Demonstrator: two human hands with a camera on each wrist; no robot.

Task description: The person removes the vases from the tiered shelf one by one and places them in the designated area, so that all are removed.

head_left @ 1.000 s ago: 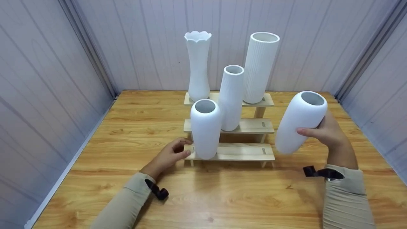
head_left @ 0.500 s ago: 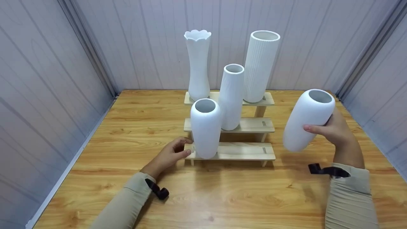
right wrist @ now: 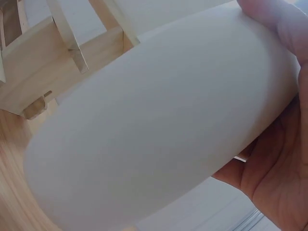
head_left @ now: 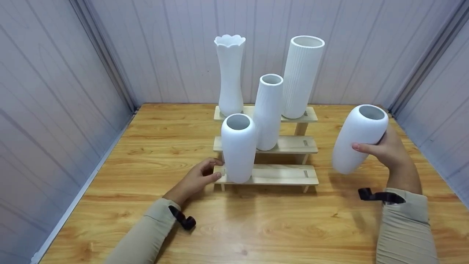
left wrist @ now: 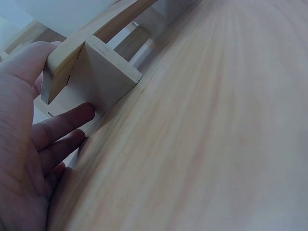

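While the left hand (head_left: 198, 178) pinches the left end of the lowest board of a three-step wooden stand (head_left: 280, 172) in the head view, the right hand (head_left: 394, 154) grips a rounded white vase (head_left: 357, 137) well apart from the stand, on its right. That vase tilts, its mouth leaning right and its base toward the left, and it seems to be lifted off the wood-grain counter (head_left: 256, 231). Four more white vases stand upright on the boards: a scalloped vase (head_left: 230, 79) at the left of the far, highest step, a ribbed vase (head_left: 302, 80) at its right, a tapered vase (head_left: 268, 117) near the middle of the second step, and a smooth vase (head_left: 239, 156) at the left of the near, lowest step, just beside the left hand. Pale panelled walls (head_left: 176, 55) rise behind and at both sides.

In the left wrist view, a digit lies over the end of the board, while other fingers (left wrist: 70, 121) reach loosely below it toward the stand's leg (left wrist: 106, 72).

In the right wrist view, the gripped vase slants across most of the picture, the hand curled around it at the right; the stand shows beyond, upper left.
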